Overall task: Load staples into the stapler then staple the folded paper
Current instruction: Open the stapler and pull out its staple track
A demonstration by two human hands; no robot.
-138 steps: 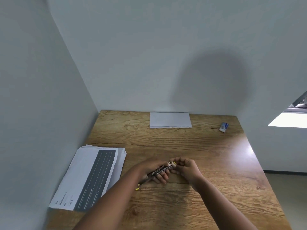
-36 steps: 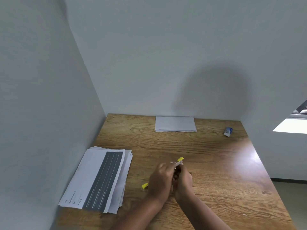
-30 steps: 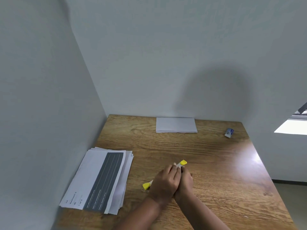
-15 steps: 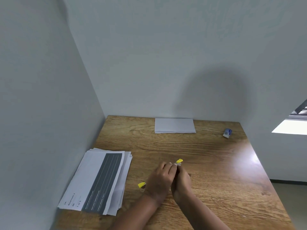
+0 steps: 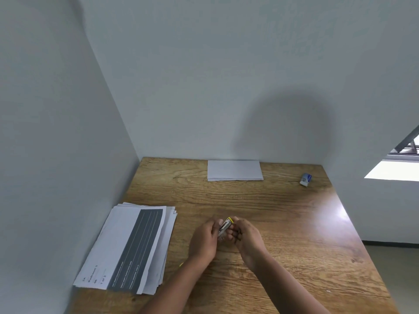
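- Hands meet over the middle of the wooden table: the left hand and the right hand both curl their fingers around the small stapler, which is held between them above the tabletop, its yellow tip poking out at the top.
- Whether the metal magazine is fully closed, or a strip of staples is seated, cannot be told; the fingers cover most of it.
- Risk: if the strip sits crooked when the top is pressed home, the stapler would likely jam or spill staples onto the wood.
- Risk: fingertips lie close to the metal mouth, so a sudden snap could pinch skin.
- Folded paper lies well apart at the far edge by the wall, untouched, and must be reached for later.
- Printed sheets are stacked to the left, and a small blue-and-white box rests at the far right corner.
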